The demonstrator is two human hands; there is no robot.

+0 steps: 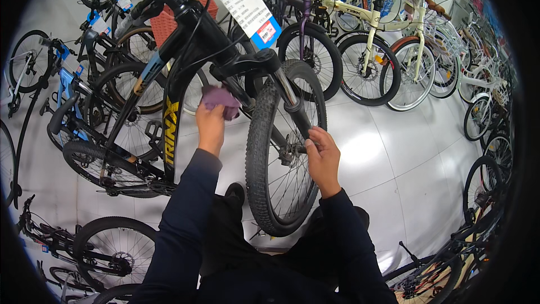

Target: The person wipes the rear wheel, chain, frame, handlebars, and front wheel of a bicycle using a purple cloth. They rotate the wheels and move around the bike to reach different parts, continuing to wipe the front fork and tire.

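A black mountain bike with yellow lettering on its frame (170, 129) stands in front of me, its knobby front wheel (260, 152) turned toward me. My left hand (210, 126) is closed on a purple cloth (221, 101), beside the front fork and left of the tyre. On the wheel's right side, my right hand (324, 160) has its fingers curled at the lower leg of the suspension fork (298, 117). Part of that leg is hidden behind the fingers. A blue and white paper tag (242, 3) hangs at the handlebar.
Purple (304, 17) and cream (360, 14) bicycles stand in a row at the back. A light blue bike (67, 87) is on the left, and a black bicycle wheel (115, 253) at the lower left. More bikes line the right edge. Pale tiles (382, 157) cover the floor.
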